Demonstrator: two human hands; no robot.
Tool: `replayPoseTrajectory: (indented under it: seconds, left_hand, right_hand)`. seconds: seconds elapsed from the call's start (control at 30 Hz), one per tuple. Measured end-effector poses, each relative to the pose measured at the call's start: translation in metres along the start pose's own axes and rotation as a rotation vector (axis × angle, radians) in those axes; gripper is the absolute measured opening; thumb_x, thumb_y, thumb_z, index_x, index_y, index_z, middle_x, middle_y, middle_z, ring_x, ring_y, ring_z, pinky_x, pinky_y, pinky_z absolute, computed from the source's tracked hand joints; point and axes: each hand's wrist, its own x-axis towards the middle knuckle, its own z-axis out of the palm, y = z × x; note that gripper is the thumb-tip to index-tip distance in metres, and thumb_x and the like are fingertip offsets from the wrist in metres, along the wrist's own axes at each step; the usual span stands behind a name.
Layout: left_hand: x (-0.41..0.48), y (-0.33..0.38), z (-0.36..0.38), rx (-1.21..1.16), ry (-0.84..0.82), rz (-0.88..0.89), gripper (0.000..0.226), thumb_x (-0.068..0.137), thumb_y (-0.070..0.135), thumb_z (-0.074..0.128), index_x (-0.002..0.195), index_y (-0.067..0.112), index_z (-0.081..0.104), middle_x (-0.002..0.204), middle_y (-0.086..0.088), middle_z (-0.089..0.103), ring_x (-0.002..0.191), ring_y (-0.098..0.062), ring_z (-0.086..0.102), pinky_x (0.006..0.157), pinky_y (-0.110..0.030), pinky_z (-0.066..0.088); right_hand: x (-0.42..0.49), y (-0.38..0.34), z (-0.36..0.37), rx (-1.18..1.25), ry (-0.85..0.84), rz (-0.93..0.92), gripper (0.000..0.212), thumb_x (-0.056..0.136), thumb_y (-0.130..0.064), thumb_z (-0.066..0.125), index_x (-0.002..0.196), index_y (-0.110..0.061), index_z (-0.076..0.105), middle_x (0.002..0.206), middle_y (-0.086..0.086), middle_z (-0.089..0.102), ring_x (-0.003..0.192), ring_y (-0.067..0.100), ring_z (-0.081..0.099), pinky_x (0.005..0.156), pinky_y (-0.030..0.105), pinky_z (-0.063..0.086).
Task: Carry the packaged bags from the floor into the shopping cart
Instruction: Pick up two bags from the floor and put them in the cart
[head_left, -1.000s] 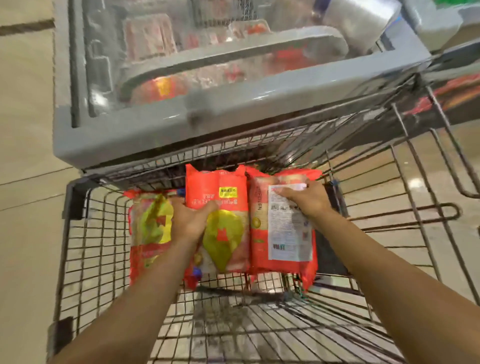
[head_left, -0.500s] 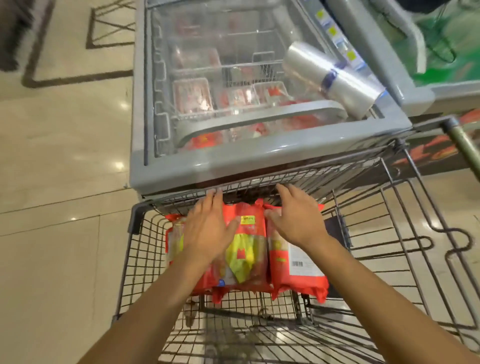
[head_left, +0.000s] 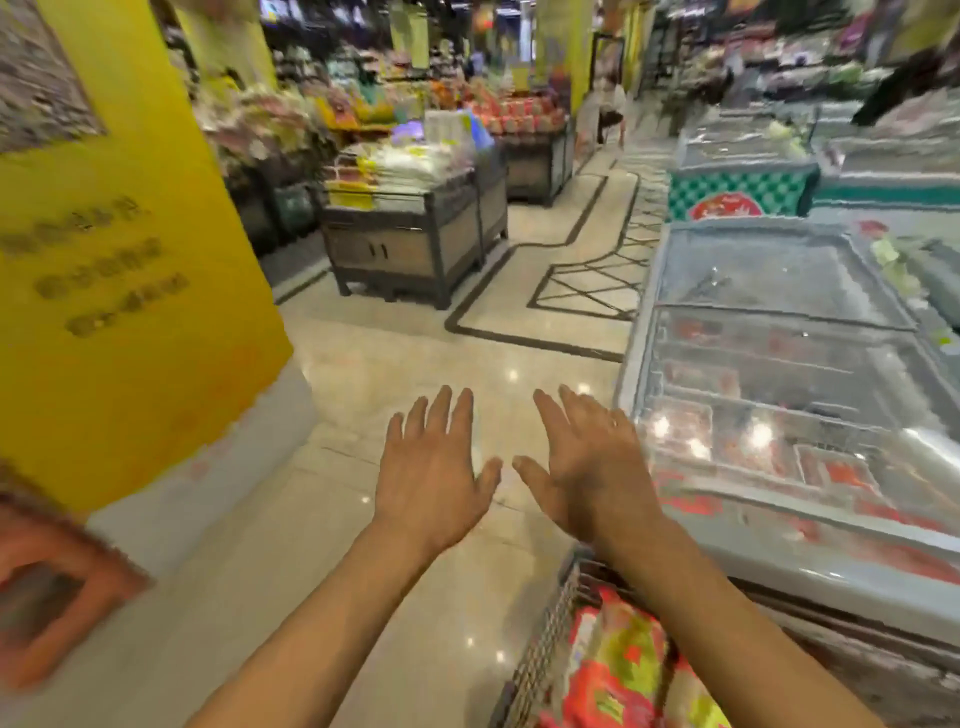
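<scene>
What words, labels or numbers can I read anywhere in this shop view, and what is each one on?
Nothing reads clearly; the whole picture is motion-blurred.
On the yellow pillar: three rows of raised characters, too blurred to read.
On the green-checked freezer front: a red label, writing too blurred to read.
On the packaged bags in the shopping cart: red and yellow print, unreadable.

Packaged bags (head_left: 618, 670) lying inside the shopping cart (head_left: 545, 639), at the lower right.
Red plastic packs with yellow-green patches and small red marks, packed close side by side just behind the cart's visible wire wall; blurred, so number and exact tilt unclear. Grey wire-mesh basket with a dark top rim, only one corner in view, standing on the pale glossy floor.
</scene>
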Motion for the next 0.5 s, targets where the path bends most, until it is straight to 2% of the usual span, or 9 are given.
replayPoseTrajectory:
  seconds: [0.07, 0.23, 0.5]
  left_hand:
    - [-0.022, -0.046, -0.026, 0.038, 0.024, -0.145, 0.081, 0.102, 0.063, 0.033, 0.164, 0.023, 0.0, 0.172, -0.006, 0.005, 0.157, -0.03, 0.01, 0.127, -0.048, 0.01]
    - [-0.101, -0.128, -0.077, 0.129, 0.049, -0.417, 0.081, 0.102, 0.062, 0.033, 0.164, 0.021, -0.001, 0.172, -0.008, 0.003, 0.158, -0.031, 0.006, 0.127, -0.05, 0.01]
    - [-0.262, -0.175, -0.128, 0.2, 0.089, -0.827, 0.081, 0.101, 0.059, 0.036, 0.164, 0.022, 0.002, 0.172, -0.005, 0.004, 0.158, -0.029, 0.006, 0.127, -0.049, 0.007]
  right_hand:
    - [0.01, -0.048, -0.005, 0.039, -0.013, -0.107, 0.075, 0.103, -0.059, 0.036, 0.163, -0.029, 0.004, 0.172, 0.004, 0.003, 0.158, 0.026, 0.005, 0.127, 0.049, 0.005]
    - [0.006, -0.155, -0.001, 0.067, -0.048, -0.371, 0.077, 0.101, -0.06, 0.039, 0.163, -0.029, 0.005, 0.171, 0.004, 0.005, 0.157, 0.025, 0.008, 0.127, 0.049, 0.008]
    - [-0.062, -0.293, 0.007, 0.142, -0.139, -0.829, 0.078, 0.101, -0.057, 0.042, 0.163, -0.027, 0.006, 0.171, 0.003, 0.007, 0.157, 0.023, 0.006, 0.126, 0.048, 0.009]
